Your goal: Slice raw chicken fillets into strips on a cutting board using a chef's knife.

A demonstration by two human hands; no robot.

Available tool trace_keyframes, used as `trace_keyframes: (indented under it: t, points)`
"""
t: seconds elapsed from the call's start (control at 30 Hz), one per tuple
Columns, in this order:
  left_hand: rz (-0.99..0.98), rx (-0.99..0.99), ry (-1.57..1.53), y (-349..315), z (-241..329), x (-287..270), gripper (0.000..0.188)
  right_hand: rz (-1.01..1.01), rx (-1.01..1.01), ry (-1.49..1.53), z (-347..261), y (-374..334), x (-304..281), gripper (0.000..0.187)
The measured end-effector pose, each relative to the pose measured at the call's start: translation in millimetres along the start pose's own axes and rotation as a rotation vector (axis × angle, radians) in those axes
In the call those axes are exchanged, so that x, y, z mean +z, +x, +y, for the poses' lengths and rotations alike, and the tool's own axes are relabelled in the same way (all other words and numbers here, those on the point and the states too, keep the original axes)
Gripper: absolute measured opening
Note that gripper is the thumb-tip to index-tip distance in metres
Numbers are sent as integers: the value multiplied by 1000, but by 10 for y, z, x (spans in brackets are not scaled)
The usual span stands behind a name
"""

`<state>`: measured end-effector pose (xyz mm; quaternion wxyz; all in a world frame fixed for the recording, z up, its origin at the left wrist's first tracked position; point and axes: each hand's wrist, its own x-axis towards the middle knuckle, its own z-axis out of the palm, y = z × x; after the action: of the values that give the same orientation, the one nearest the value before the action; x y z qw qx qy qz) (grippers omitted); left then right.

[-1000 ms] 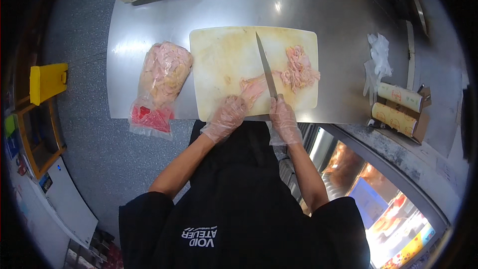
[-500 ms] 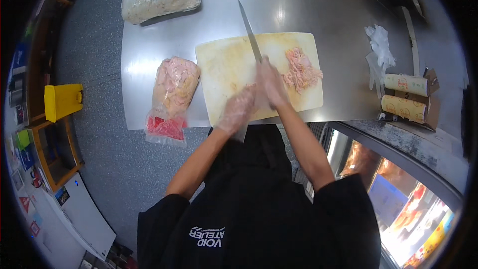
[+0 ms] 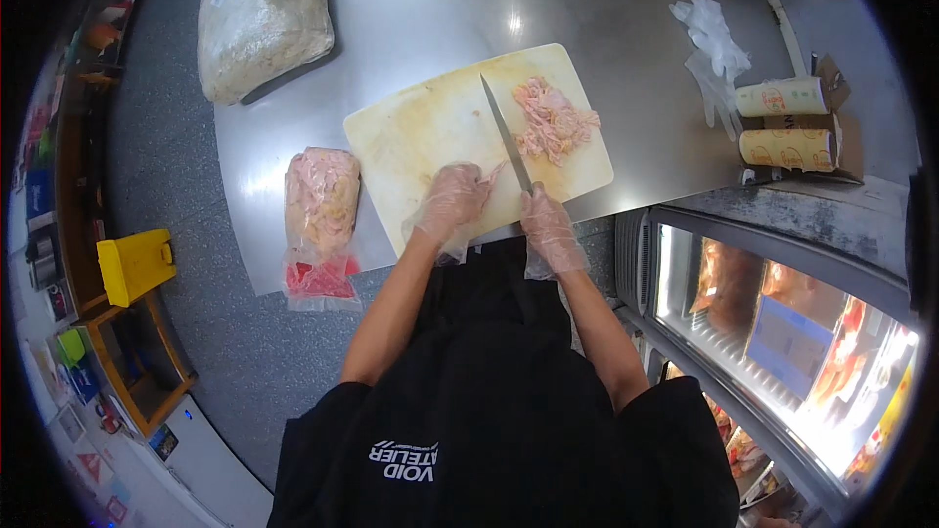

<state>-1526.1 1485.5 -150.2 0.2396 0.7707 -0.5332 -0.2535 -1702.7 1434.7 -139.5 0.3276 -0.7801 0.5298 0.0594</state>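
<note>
My right hand point(image 3: 554, 233), in a thin clear glove, grips the handle of a long kitchen knife point(image 3: 507, 142). The blade points away from me across a white cutting board point(image 3: 391, 137). Also gloved, my left hand point(image 3: 454, 199) is closed on the board's near part, pinching a strip of pale pink raw meat point(image 3: 496, 173) whose end sticks out toward the knife. Right of the blade lies a loose pile of cut pink meat point(image 3: 554, 122). A clear bag of raw meat point(image 3: 323, 198) with a red end rests left of the board.
A large wrapped pale bundle point(image 3: 266, 24) sits at the table's far left. Spare clear gloves point(image 3: 714, 44) and two rolls point(image 3: 785, 149) in a torn cardboard box point(image 3: 849, 142) lie at the right. Below them stands a lit display fridge point(image 3: 753, 323). A yellow bin point(image 3: 135, 266) is at the left.
My hands were close together and blurred over the near board; now they are apart. My right hand and the knife have come nearer to me. The view has shifted, and the board appears more tilted.
</note>
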Motion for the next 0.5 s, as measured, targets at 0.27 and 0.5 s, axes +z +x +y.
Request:
trace_keyframes:
  t: [0.27,0.5]
  points:
    - [-40,-179,246,-21,-349,-233,30,15,-58,-13,178,112,0,25]
    - [-51,119,223,185,-214,151,16,-34,-46,68,-122,94,157,28]
